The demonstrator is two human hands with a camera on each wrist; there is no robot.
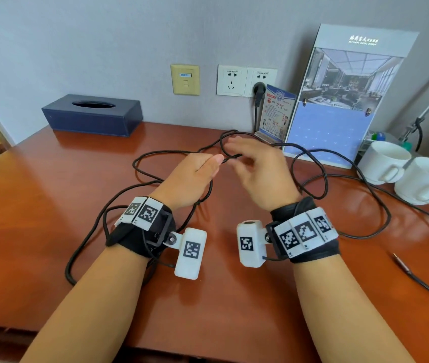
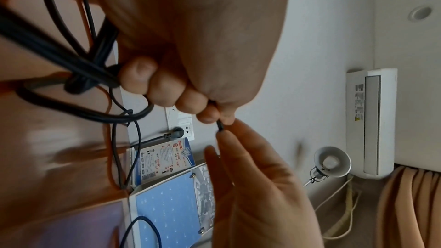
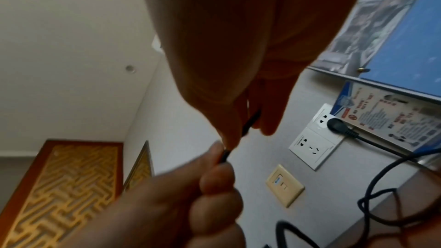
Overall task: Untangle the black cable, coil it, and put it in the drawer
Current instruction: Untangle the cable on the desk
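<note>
Black cable (image 1: 140,166) sprawled in loose loops across red-brown worktop (image 1: 38,205) below grey wall sockets (image 1: 246,81); one strand pinched in curled left hand (image 1: 192,176), right hand (image 1: 260,171) beside it, fingers loosely spread, touching strand.

Wooden desk (image 1: 38,218) — cable (image 1: 380,203), cups (image 1: 383,161), tissue box (image 1: 91,115)

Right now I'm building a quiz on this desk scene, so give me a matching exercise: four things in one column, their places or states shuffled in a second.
Things:
1. black cable
2. tissue box
3. white cups
4. black plug

Places or states:
A. at the desk's right edge
B. pinched by the left hand
C. in a wall socket
D. far left, against the wall

Pairs: 1-B, 2-D, 3-A, 4-C
</note>
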